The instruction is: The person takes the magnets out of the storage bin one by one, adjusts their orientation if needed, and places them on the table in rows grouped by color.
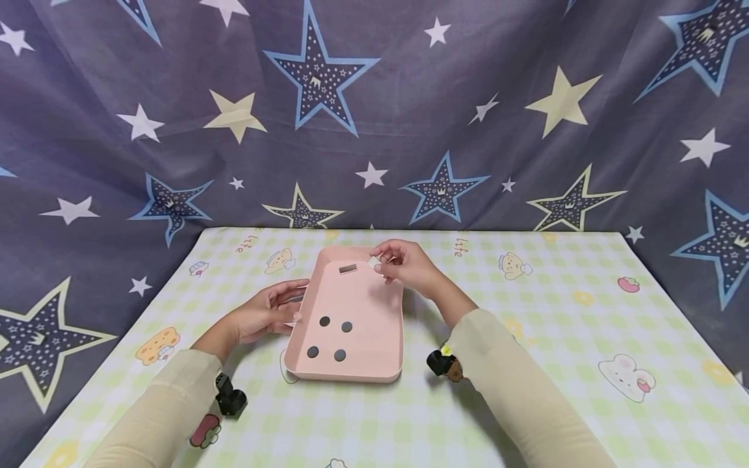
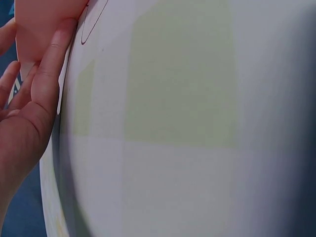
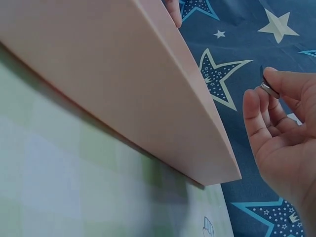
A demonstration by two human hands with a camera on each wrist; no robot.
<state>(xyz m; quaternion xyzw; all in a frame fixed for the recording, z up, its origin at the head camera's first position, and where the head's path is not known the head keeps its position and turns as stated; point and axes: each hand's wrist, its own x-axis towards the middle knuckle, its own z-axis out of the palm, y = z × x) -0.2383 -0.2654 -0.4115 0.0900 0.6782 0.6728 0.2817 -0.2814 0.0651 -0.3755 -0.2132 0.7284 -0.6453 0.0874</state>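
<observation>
A pink tray (image 1: 368, 369) lies on the table, its side also filling much of the right wrist view (image 3: 123, 84). My left hand (image 1: 263, 315) rests against the tray's left wall, fingers loosely bent; in the left wrist view the hand (image 2: 37, 98) touches the pink wall (image 2: 42, 22) with its thumb. Above the tray's far right part, my right hand (image 1: 409, 265) pinches a small white piece (image 1: 373, 262). The right wrist view shows the piece (image 3: 269, 90) thin, with a metallic edge, between thumb and fingertips of the hand (image 3: 289, 143).
Inside the tray are several dark round discs, one of them (image 1: 324, 321) near its left side, and a small dark strip with a pale edge (image 1: 348, 268) at the far end. A checked cloth (image 1: 562, 338) covers the table; a starry curtain (image 1: 374, 130) hangs behind.
</observation>
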